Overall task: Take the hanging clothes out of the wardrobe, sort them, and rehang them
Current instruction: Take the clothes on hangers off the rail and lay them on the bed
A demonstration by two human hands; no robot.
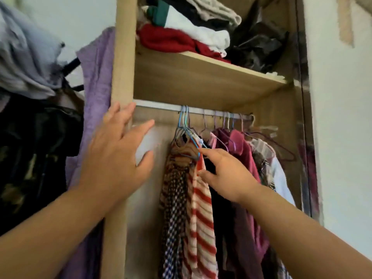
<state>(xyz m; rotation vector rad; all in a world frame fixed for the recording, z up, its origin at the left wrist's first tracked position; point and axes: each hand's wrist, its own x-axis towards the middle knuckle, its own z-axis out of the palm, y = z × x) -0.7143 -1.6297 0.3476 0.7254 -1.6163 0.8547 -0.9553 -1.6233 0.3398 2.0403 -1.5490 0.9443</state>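
Hanging clothes (201, 208): under the rail (161, 108), from its middle to its right end.
Left grip (116, 150): fingers spread, empty, below the rail's left end.
Right grip (227, 174): forefinger on the blue hanger (192, 137) below the rail's middle; nothing grasped.
Risk: crowded hooks may snag and drag neighbouring hangers off the rail.

no text, label, brand or number is readable on the clothes (201, 198) or wardrobe (122, 57).

Walls: pale wall (342, 127) on my right, a peeled patch (346, 21) far up it.
Furniture: light wooden wardrobe (122, 57) before me, its shelf (201, 81) overhead.
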